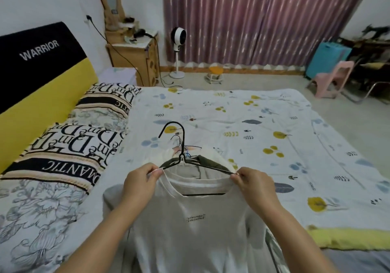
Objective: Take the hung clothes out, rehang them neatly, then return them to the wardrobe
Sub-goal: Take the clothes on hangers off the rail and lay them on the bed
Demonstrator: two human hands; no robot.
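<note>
A white T-shirt (pixel 196 226) with small black print lies on the bed in front of me, with a black wire hanger (pixel 181 144) inside its neck and the hook pointing away. My left hand (pixel 141 182) pinches the collar at the left shoulder. The right shoulder of the collar is pinched by my right hand (pixel 253 182), over the hanger's arm. Under the shirt lie more clothes on hangers, among them a dark green garment (pixel 207 163) and a white one (pixel 211 150).
The bed has a floral sheet (pixel 253 125) and lettered pillows (pixel 80 137) on the left by a yellow and black headboard (pixel 42 78). Beyond stand a wooden nightstand (pixel 135 59), a white fan (pixel 178 51), purple curtains and a pink chair (pixel 331 78).
</note>
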